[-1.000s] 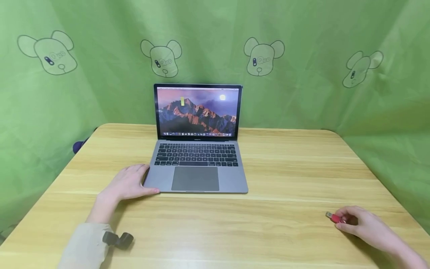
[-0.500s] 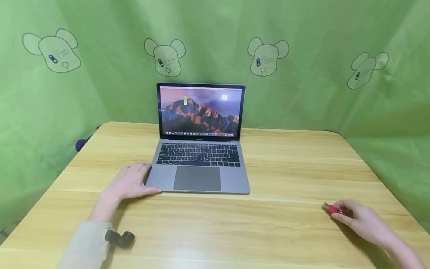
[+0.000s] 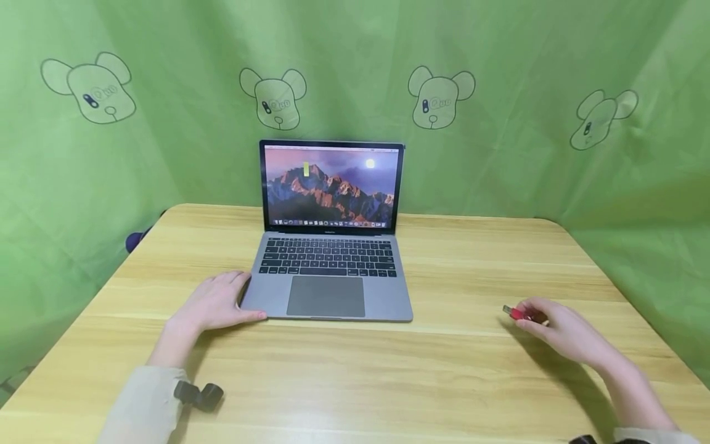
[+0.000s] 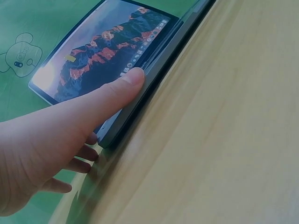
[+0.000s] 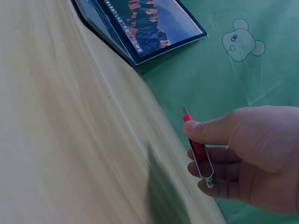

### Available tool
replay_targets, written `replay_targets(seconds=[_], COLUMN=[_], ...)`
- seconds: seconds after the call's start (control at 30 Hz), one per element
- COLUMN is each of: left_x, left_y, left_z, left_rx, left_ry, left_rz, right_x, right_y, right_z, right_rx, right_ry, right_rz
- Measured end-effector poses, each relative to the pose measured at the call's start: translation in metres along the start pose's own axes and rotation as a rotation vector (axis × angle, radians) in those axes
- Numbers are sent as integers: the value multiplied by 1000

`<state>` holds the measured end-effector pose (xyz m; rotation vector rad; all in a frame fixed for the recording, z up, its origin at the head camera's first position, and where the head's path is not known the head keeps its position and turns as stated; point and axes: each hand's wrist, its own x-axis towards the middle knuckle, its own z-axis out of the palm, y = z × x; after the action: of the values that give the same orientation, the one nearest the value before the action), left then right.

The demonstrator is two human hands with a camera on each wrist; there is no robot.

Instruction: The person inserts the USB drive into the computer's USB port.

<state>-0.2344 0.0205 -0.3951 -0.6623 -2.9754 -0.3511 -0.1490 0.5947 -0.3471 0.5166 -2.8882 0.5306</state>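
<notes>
Right of the laptop (image 3: 333,240), in the head view, the right hand (image 3: 566,328) holds the drive (image 3: 516,314) above the table (image 3: 388,382), farther left and farther out than a second ago; its gap to the laptop has narrowed, not closed. In the left wrist view, the left hand (image 4: 51,137), well apart from the right, lays its thumb on the laptop's near edge. In the right wrist view, thumb and fingers pinch the drive, plug (image 5: 184,110) bare.

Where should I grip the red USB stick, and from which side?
Probably by its red body, coming from the end opposite the metal plug, as the right hand holds it: the stick is slim and its bare plug points roughly toward the laptop, so keep that end free.
</notes>
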Motion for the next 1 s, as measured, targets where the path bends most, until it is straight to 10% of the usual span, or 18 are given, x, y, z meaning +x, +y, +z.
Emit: replay_targets(seconds=[1.0], left_x=[-1], left_y=[-1], left_z=[1], left_rx=[-2], left_ry=[1], left_rz=[-6], right_x=[52], right_y=[-25], right_z=[14], right_rx=[-37], right_ry=[-11], right_rz=[-23])
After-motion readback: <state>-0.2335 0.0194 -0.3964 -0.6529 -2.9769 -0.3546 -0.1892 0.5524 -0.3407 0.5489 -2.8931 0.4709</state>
